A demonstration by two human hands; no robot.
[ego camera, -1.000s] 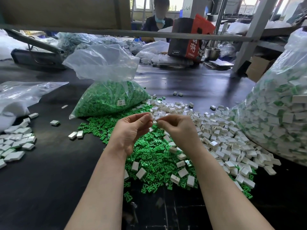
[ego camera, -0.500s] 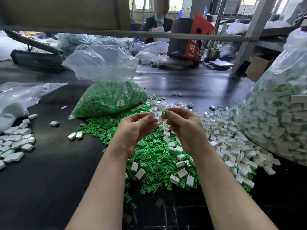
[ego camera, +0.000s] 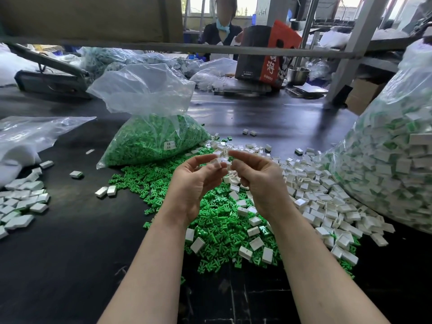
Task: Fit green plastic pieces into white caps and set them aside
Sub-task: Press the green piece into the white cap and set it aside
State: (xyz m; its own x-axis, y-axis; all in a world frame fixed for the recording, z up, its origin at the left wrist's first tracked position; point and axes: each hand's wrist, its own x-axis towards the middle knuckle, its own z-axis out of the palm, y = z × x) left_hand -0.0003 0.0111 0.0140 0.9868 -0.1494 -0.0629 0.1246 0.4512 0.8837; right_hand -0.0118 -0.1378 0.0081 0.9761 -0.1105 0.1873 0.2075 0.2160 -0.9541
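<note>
Both my hands are raised over the piles at the table's middle. My left hand [ego camera: 196, 181] pinches a white cap [ego camera: 218, 163] between thumb and fingers. My right hand [ego camera: 258, 177] meets it from the right, its fingertips closed on the same cap; whether a green piece sits between its fingers is hidden. Loose green pieces [ego camera: 210, 220] lie heaped below my wrists. Loose white caps [ego camera: 311, 197] spread to the right of them.
A clear bag of green pieces [ego camera: 154, 139] stands behind the heap. A big bag of white caps [ego camera: 392, 164] fills the right side. Finished caps [ego camera: 21, 202] lie at the left edge. A person sits across the black table [ego camera: 70, 253].
Both hands have risen a little and stayed together. A green piece seen at the right fingertips half a second ago no longer shows; a white cap sits between the two hands.
</note>
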